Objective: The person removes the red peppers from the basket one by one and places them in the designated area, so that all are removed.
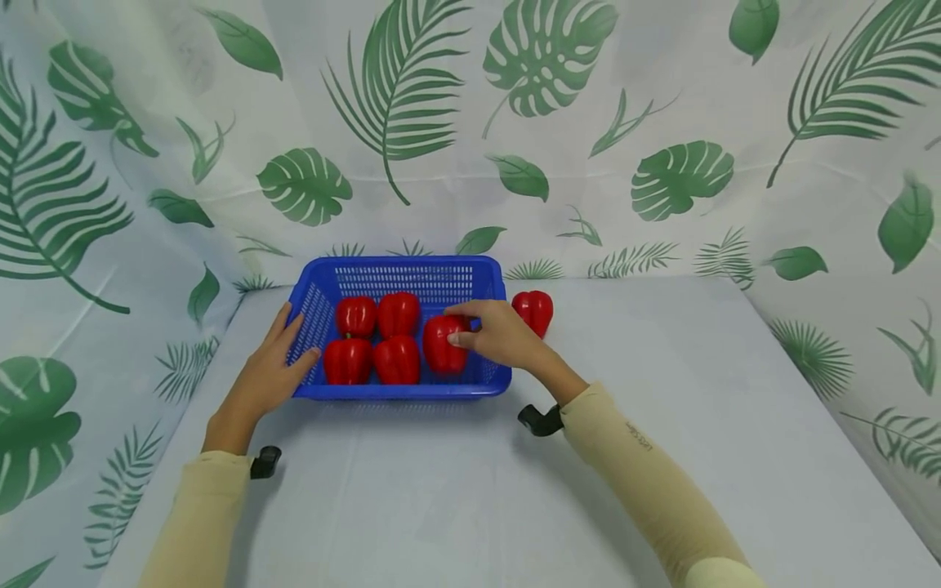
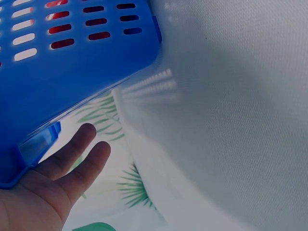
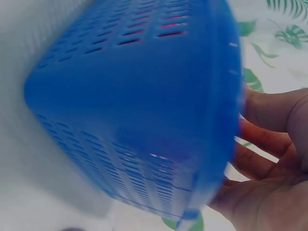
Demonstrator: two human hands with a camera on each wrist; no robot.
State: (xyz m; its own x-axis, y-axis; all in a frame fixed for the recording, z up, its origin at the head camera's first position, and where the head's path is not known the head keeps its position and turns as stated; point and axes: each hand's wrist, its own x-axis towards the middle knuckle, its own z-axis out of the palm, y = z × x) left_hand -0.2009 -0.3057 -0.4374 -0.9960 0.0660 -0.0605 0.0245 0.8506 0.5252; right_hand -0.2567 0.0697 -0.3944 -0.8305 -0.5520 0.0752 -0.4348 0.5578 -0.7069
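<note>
A red bell pepper [image 1: 441, 347] is in the right part of the blue basket [image 1: 400, 393], between the thumb and fingers of my right hand [image 1: 503, 335]. Several other red peppers [image 1: 398, 360] sit in two rows on the basket's left side. My left hand [image 1: 266, 374] rests at the left rim with its fingers spread. In the left wrist view, two fingers of the left hand [image 2: 62, 185] stretch out straight beside the basket [image 2: 91, 62]. The right wrist view shows the right hand [image 3: 274, 159] beyond the basket wall [image 3: 125, 91], which hides its fingertips and the pepper.
Another red pepper [image 1: 533, 310] lies on the white table [image 1: 412, 498], just right of the basket. Behind the basket hangs a white curtain [image 1: 441, 208] with green leaf prints, and it also runs along both sides. A black device [image 1: 540, 420] is at the right wrist.
</note>
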